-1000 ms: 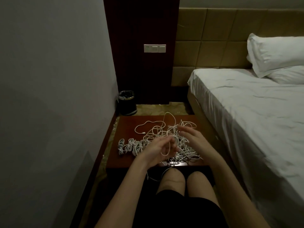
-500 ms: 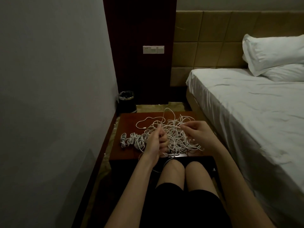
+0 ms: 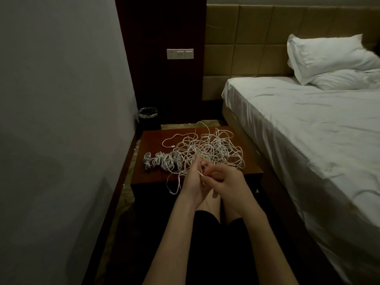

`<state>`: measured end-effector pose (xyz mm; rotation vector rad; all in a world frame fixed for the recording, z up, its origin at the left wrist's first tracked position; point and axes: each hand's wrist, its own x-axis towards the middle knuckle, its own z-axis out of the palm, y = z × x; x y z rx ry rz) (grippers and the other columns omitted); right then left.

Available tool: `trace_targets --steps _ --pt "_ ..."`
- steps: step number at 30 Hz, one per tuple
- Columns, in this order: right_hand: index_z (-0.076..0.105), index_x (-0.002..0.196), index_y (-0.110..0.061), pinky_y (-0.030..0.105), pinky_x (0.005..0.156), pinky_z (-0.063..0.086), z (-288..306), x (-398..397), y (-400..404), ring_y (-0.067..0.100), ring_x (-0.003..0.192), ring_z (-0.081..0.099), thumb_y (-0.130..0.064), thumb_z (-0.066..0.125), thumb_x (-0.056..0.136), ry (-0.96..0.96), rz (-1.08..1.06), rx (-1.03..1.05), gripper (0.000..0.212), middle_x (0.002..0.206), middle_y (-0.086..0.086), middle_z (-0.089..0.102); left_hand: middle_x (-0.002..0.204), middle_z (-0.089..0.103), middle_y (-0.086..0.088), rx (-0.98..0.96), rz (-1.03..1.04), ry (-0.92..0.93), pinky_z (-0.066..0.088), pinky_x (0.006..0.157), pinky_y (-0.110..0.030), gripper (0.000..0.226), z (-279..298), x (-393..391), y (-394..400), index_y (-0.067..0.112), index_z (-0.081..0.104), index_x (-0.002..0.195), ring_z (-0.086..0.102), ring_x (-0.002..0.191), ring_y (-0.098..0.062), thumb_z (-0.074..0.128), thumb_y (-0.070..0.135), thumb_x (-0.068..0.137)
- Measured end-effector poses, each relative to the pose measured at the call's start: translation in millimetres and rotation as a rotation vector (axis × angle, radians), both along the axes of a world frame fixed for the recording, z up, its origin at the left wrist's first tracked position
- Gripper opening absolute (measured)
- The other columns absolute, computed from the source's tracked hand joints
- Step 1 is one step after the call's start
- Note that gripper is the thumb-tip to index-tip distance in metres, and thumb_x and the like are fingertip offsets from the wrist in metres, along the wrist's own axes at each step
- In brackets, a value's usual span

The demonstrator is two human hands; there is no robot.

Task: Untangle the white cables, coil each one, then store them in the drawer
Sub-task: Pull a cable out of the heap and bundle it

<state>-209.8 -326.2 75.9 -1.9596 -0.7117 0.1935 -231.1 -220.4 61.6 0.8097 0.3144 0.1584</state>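
Observation:
A loose tangle of white cables (image 3: 207, 150) lies on the reddish wooden nightstand (image 3: 152, 175). To its left sit several small coiled cable bundles (image 3: 162, 161) in a row. My left hand (image 3: 193, 182) is at the nightstand's front edge and pinches a white strand that runs up into the tangle. My right hand (image 3: 226, 182) is right beside it, fingers curled in toward the same strand near its end. One cable loop (image 3: 172, 186) hangs over the front edge. The drawer is not visible.
A grey wall runs along the left. A black waste bin (image 3: 147, 118) stands behind the nightstand by a dark wooden panel with a switch plate (image 3: 180, 53). A bed with white sheets (image 3: 308, 130) and pillows fills the right. My knees are under the nightstand's front edge.
Both hands have drawn back from over the tangle to the nightstand's front edge and come together, pulling one strand out toward me.

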Motion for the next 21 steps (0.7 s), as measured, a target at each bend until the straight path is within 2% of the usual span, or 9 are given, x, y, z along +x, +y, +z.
trace_targets --steps 2,4,7,10,12,15,16,18,21 --pt "0.068 0.09 -0.023 0.026 0.061 0.057 6 -4 -11 0.008 0.062 0.068 -0.015 0.071 0.086 0.034 0.078 -0.015 0.01 0.075 -0.007 0.072 0.054 0.038 0.002 -0.137 0.004 -0.017 0.04 0.039 -0.02 0.047 -4 -7 0 0.018 0.039 0.069 0.046 0.047 -0.014 0.029 0.049 0.102" --pt "0.064 0.094 -0.022 0.02 0.062 0.054 13 -7 -20 0.009 0.066 0.069 -0.01 0.069 0.086 0.097 0.16 0.018 0.015 0.072 -0.004 0.072 0.054 0.039 0.003 -0.19 0.014 -0.033 0.043 0.043 -0.022 0.048 -7 -11 -1 0.017 0.039 0.068 0.048 0.05 -0.014 0.029 0.049 0.102" --pt "0.052 0.097 -0.013 0.022 0.057 0.051 14 -9 -27 0.019 0.058 0.065 -0.006 0.068 0.086 0.107 0.173 0.025 0.02 0.066 0.009 0.07 0.053 0.041 0.002 -0.244 0.026 -0.06 0.047 0.052 -0.024 0.049 -5 -16 -6 0.016 0.041 0.067 0.052 0.05 -0.012 0.031 0.047 0.103" --pt "0.044 0.088 -0.008 0.028 0.052 0.045 6 -11 -26 0.022 0.051 0.058 -0.013 0.07 0.085 0.097 0.106 -0.017 0.027 0.06 0.01 0.067 0.053 0.042 0.002 -0.281 0.062 -0.09 0.046 0.063 -0.022 0.045 0 -18 -10 0.015 0.043 0.07 0.053 0.053 -0.011 0.033 0.044 0.103" --pt "0.044 0.079 -0.01 0.036 0.056 0.047 1 -13 -24 0.022 0.052 0.06 -0.025 0.073 0.083 0.073 0.07 -0.051 0.033 0.055 0.006 0.065 0.051 0.038 0.004 -0.296 0.065 -0.1 0.041 0.053 -0.018 0.045 2 -19 -11 0.016 0.041 0.069 0.047 0.047 -0.009 0.031 0.044 0.104" --pt "0.057 0.074 -0.017 0.041 0.07 0.053 -4 -14 -26 0.019 0.059 0.065 -0.049 0.068 0.078 0.027 0.108 -0.194 0.035 0.056 0.001 0.066 0.049 0.031 0.006 -0.36 0.013 -0.111 0.028 0.035 -0.014 0.046 -1 -22 -7 0.017 0.038 0.067 0.032 0.037 -0.004 0.03 0.045 0.103" --pt "0.063 0.075 -0.02 0.041 0.074 0.052 -2 -13 -29 0.016 0.062 0.065 -0.049 0.067 0.081 0.016 0.143 -0.245 0.03 0.059 0.0 0.068 0.048 0.03 0.006 -0.35 -0.009 -0.117 0.025 0.033 -0.015 0.047 -3 -24 -5 0.017 0.037 0.066 0.029 0.035 -0.004 0.029 0.045 0.103" --pt "0.073 0.08 -0.023 0.035 0.079 0.051 2 -10 -36 0.013 0.071 0.064 -0.037 0.066 0.087 0.027 0.223 -0.281 0.017 0.068 -0.002 0.07 0.047 0.029 0.006 -0.325 -0.059 -0.116 0.023 0.031 -0.016 0.049 -4 -27 -1 0.017 0.038 0.065 0.026 0.033 -0.004 0.027 0.045 0.104" --pt "0.077 0.085 -0.021 0.02 0.075 0.048 13 -9 -47 0.004 0.075 0.061 -0.024 0.07 0.087 -0.026 0.286 -0.287 0.008 0.076 -0.004 0.071 0.047 0.029 0.007 -0.275 -0.16 -0.086 0.02 0.032 -0.015 0.048 -5 -30 1 0.017 0.037 0.066 0.027 0.032 -0.003 0.028 0.048 0.102"
